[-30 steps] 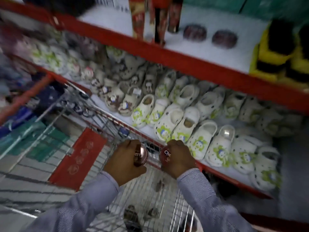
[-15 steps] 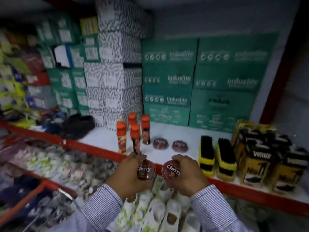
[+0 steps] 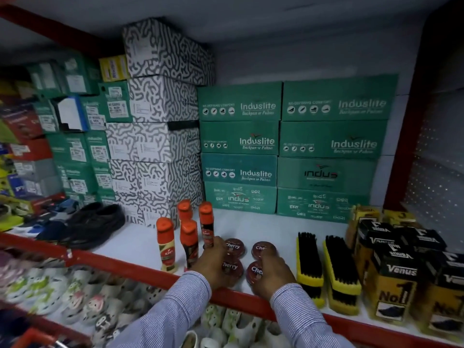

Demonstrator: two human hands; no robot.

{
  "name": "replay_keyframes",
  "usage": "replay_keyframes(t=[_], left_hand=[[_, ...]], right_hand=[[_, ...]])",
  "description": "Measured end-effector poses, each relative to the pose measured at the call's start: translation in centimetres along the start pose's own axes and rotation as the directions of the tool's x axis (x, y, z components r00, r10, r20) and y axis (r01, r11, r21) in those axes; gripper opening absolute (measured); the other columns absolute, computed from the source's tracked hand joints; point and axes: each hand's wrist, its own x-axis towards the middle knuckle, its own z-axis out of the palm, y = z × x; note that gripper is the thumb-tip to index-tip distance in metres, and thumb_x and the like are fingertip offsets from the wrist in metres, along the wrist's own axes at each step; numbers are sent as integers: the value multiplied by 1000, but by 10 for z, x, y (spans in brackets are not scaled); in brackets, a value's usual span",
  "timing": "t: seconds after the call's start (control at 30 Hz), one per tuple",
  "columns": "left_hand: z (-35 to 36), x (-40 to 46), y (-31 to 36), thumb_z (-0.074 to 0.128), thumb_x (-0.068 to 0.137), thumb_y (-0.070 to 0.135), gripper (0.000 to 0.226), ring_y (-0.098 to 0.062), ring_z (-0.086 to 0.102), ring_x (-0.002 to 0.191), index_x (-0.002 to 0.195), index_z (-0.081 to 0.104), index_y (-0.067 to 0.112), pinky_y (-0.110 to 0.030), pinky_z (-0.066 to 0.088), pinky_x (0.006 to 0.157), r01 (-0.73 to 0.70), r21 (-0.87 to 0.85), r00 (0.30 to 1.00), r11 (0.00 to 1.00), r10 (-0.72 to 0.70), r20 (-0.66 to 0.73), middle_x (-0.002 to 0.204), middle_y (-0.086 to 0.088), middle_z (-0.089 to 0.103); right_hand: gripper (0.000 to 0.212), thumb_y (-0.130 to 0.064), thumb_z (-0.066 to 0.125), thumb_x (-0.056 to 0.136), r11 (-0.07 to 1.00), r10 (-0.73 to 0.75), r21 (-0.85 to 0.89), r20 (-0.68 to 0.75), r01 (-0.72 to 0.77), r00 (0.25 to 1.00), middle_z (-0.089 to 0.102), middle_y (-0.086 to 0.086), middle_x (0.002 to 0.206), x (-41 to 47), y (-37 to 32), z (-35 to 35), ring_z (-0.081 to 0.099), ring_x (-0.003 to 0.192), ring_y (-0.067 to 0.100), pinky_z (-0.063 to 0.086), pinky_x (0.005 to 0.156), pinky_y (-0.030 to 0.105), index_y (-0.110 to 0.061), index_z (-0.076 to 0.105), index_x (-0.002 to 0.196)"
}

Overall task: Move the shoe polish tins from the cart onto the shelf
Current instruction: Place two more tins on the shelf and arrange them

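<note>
Half a second ago we held both tins in the air short of the shelf edge; now both are down on the white shelf [image 3: 251, 227], near its front edge. Left hand [image 3: 209, 263] grips the left tin [image 3: 232, 267]; right hand [image 3: 272, 276] grips the right tin [image 3: 254, 271]. Each sits just in front of an earlier tin [image 3: 233, 246], [image 3: 263, 248], making two rows beside the polish bottles [image 3: 187, 238]. Judgement: placement nearly done, only release left. Tins are round, flat, dark red, with white "Cherry" lettering on the lids.
</note>
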Motion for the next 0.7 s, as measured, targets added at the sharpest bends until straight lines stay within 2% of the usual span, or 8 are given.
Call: replay_keyframes(t=[0.1, 0.2, 0.23, 0.27, 0.33, 0.37, 0.5, 0.7], left_hand=[[1, 4, -4, 83, 70, 31, 84, -24, 61, 118, 135, 32, 15, -24, 48, 94, -5, 54, 999, 999, 2, 45, 129, -7, 61], [-5, 8, -4, 82, 73, 29, 77, -14, 58, 118, 139, 45, 20, -5, 38, 91, -61, 45, 998, 997, 60, 25, 125, 5, 59], [-8, 10, -2, 81, 74, 26, 66, -9, 58, 113, 135, 54, 22, -2, 38, 88, -78, 41, 997, 996, 78, 4, 119, 9, 60], [-9, 14, 2, 78, 77, 23, 53, -10, 60, 111, 127, 62, 21, -6, 41, 87, -99, 46, 995, 994, 100, -22, 117, 10, 63], [-10, 23, 11, 70, 82, 22, 26, -23, 67, 107, 107, 72, 16, -25, 51, 88, -131, 103, 987, 986, 140, -80, 111, -3, 73], [-9, 28, 14, 66, 85, 25, 21, -28, 67, 106, 101, 74, 13, -31, 53, 89, -121, 118, 986, 986, 134, -104, 108, -8, 74], [2, 46, 13, 62, 89, 33, 33, -34, 64, 111, 109, 68, 9, -42, 55, 92, -26, 197, 990, 980, 53, -130, 114, -16, 71], [14, 62, 3, 61, 89, 38, 32, -32, 65, 106, 109, 72, 16, -40, 55, 91, -49, 228, 989, 972, 79, -125, 109, -13, 71]], right_hand=[[81, -37, 73, 79, 998, 58, -27, 38, -57, 998, 54, 12, 142, 7, 2, 2, 56, 128, 30, 47, 105, 31, -14, 33, 146], [92, -33, 80, 70, 997, 61, -62, 83, -56, 995, 50, 9, 145, 13, 9, -1, 51, 132, 28, 43, 110, 30, -15, 33, 147], [88, -31, 80, 69, 997, 41, -71, 79, -35, 996, 50, 8, 144, 16, 10, -4, 49, 133, 26, 42, 110, 28, -16, 37, 145], [78, -30, 78, 71, 997, 16, -77, 63, -11, 998, 51, 7, 140, 20, 11, -8, 49, 131, 26, 41, 108, 27, -17, 44, 140], [46, -25, 70, 79, 996, -26, -83, -11, 25, 1000, 59, 8, 130, 30, 8, -15, 55, 124, 27, 45, 98, 26, -17, 57, 123], [34, -22, 65, 82, 997, -31, -75, -52, 27, 998, 64, 8, 125, 36, 5, -17, 58, 119, 27, 47, 95, 28, -17, 64, 115], [26, -18, 62, 84, 998, -38, -57, -118, 31, 992, 71, 9, 119, 52, -5, -14, 62, 114, 29, 52, 94, 31, -16, 74, 107], [21, -13, 63, 83, 995, -71, -70, -96, 65, 993, 77, 9, 108, 65, -2, -7, 68, 105, 28, 55, 90, 28, -13, 81, 95]])
